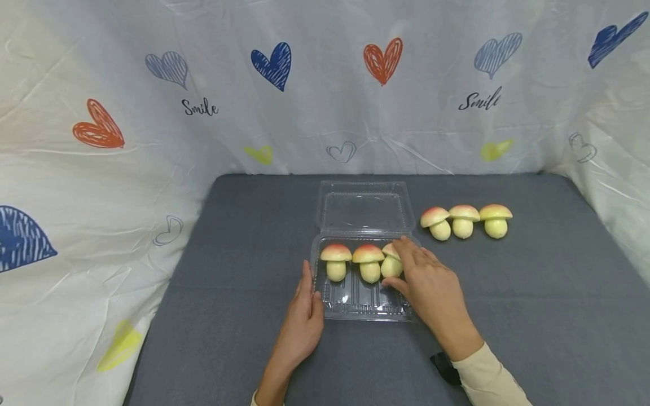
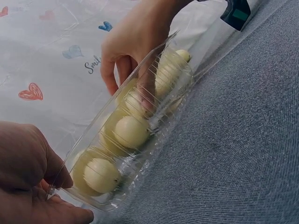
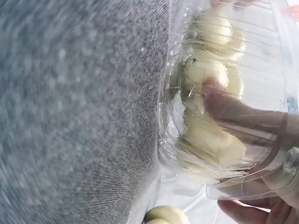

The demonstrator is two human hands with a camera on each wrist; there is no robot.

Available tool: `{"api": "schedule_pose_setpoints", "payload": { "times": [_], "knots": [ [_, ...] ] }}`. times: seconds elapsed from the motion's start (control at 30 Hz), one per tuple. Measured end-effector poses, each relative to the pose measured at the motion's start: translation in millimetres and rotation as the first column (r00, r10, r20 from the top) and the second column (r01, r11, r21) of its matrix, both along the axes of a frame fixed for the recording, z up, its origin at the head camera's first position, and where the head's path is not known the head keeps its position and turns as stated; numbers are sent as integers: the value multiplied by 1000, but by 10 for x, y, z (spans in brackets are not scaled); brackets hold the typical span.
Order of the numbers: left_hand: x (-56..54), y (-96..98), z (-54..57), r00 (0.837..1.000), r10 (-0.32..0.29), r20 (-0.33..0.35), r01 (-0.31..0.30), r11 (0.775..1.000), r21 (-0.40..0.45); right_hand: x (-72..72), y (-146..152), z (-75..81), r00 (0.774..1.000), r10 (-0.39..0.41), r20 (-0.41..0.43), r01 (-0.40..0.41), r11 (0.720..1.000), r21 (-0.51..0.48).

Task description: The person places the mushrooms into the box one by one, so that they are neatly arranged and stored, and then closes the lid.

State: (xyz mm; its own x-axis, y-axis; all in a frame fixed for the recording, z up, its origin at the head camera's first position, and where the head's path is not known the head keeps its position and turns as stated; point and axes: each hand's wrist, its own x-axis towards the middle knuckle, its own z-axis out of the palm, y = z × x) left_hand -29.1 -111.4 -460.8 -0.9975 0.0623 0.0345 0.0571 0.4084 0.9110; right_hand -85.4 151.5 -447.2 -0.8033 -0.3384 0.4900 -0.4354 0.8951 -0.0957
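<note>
A clear plastic clamshell box (image 1: 355, 309) lies on the table with its lid folded back. Two toy mushrooms with red-yellow caps, one at the left (image 1: 336, 265) and one in the middle (image 1: 369, 265), stand side by side in its far half. My left hand (image 1: 299, 324) pinches the box's left rim between thumb and fingers, as the left wrist view shows. Inside the right end, my right hand (image 1: 434, 290) grips a third toy mushroom (image 1: 390, 266), slightly tilted, beside the middle one. The hand hides part of its cap.
Three more toy mushrooms (image 1: 464, 220) stand in a row to the right of the lid (image 1: 363, 208). A grey cloth (image 1: 244, 316) covers the table. Behind it hangs a white curtain (image 1: 325, 113) printed with hearts. A black object (image 1: 444, 367) sits by the right wrist.
</note>
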Motion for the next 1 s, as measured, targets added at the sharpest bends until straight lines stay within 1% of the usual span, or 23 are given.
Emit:
{"api": "schedule_pose_setpoints", "payload": {
  "times": [0.3, 0.73, 1.0],
  "knots": [
    [-2, 3, 4, 1000, 3, 1, -3, 1000, -6, -6, -28, 8, 1000, 20, 17, -20, 1000, 8],
    [4, 3, 9, 1000, 0, 4, 0, 1000, 4, 5, -60, 14, 999, 14, 32, -15, 999, 44],
    [8, 2, 4, 1000, 5, -5, -5, 1000, -5, 6, -45, 41, 994, -1, 106, 1, 1000, 1]
  ]
}}
